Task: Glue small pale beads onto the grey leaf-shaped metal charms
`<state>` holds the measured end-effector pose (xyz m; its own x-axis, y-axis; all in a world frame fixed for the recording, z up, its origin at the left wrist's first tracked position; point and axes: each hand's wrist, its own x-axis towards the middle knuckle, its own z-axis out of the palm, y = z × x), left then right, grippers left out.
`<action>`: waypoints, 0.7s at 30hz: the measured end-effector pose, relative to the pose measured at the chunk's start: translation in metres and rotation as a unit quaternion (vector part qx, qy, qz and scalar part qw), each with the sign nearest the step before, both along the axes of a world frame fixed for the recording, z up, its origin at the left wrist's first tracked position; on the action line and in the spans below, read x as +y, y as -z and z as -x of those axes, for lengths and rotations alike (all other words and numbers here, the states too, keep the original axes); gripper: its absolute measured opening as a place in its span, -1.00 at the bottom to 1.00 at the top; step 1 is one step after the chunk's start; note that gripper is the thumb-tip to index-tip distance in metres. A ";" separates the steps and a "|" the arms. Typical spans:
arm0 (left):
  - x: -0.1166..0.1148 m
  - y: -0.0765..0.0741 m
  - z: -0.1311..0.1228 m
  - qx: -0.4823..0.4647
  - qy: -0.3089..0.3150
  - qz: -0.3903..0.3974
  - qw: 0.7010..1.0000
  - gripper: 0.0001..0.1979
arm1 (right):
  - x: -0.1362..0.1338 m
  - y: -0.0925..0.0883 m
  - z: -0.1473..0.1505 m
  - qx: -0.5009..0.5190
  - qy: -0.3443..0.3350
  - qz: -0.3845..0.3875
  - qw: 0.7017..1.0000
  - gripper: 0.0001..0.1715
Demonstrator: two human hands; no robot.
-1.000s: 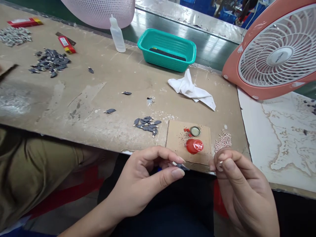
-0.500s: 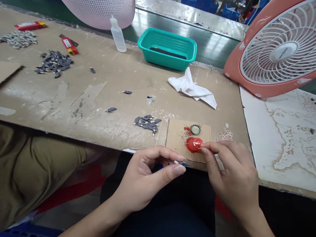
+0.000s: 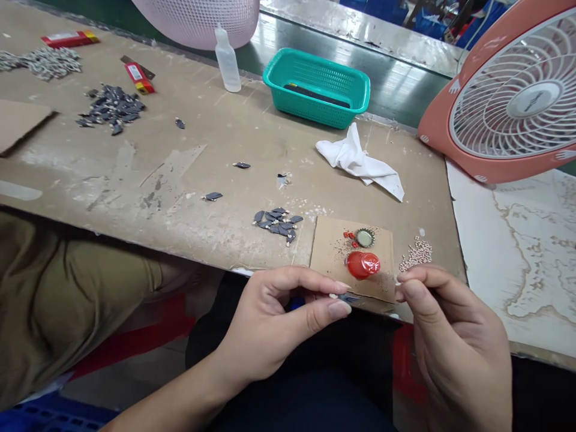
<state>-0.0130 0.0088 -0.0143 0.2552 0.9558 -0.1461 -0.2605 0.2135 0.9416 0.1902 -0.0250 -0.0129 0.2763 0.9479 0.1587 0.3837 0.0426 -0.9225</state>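
My left hand pinches a small dark leaf-shaped piece with a pale bead at its end, held just below the table's front edge. My right hand is closed in a pinch on a tiny pale bit at its fingertips, a little to the right of the piece. On a cardboard square in front of the hands sit a red cap and a metal bottle cap. A small heap of pale beads lies to the right, and a cluster of dark pieces to the left.
A teal basket, a white cloth, a squeeze bottle and a pink mesh basket stand farther back. An orange fan is at the right. More dark pieces and red tubes lie far left. Another person's olive-clad leg is at left.
My right hand reached to the red cap half a second ago, then drew back toward me with its fingertips pinched. The left hand stayed put holding the dark piece.
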 end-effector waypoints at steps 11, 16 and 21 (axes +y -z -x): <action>-0.004 -0.005 -0.011 -0.028 0.027 -0.003 0.999 -0.78 | -0.022 -0.006 0.021 0.103 -0.009 -0.015 0.994 -0.96; -0.005 -0.006 -0.015 -0.035 0.034 -0.008 0.999 -0.76 | -0.025 -0.011 0.028 0.019 -0.009 -0.054 0.998 -0.94; -0.005 -0.006 -0.016 -0.016 0.027 -0.015 0.999 -0.78 | -0.020 -0.014 0.028 -0.039 -0.013 -0.060 0.997 -0.93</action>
<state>0.0030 0.0043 -0.0084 0.3103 0.9445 -0.1076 -0.2794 0.1988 0.9394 0.1621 -0.0451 0.0009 0.2332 0.9275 0.2922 0.4518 0.1627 -0.8772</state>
